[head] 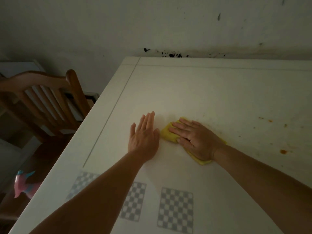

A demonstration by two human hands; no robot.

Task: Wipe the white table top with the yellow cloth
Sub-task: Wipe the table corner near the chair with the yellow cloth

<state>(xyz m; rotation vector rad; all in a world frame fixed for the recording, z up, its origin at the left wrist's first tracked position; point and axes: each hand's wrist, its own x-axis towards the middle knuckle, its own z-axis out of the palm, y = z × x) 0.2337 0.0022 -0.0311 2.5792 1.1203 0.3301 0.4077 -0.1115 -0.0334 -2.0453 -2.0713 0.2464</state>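
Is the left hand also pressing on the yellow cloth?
No, the left hand lies flat on the bare white table top beside the yellow cloth; only the right hand presses on it.

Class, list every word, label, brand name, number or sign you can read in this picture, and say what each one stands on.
None: no readable text anywhere in this view.
The table top bears only three grey checkered squares, patterns, not writing.
The yellow cloth under the right hand shows no label.
The left hand lies flat on bare table.
The wall's dark marks are stains.
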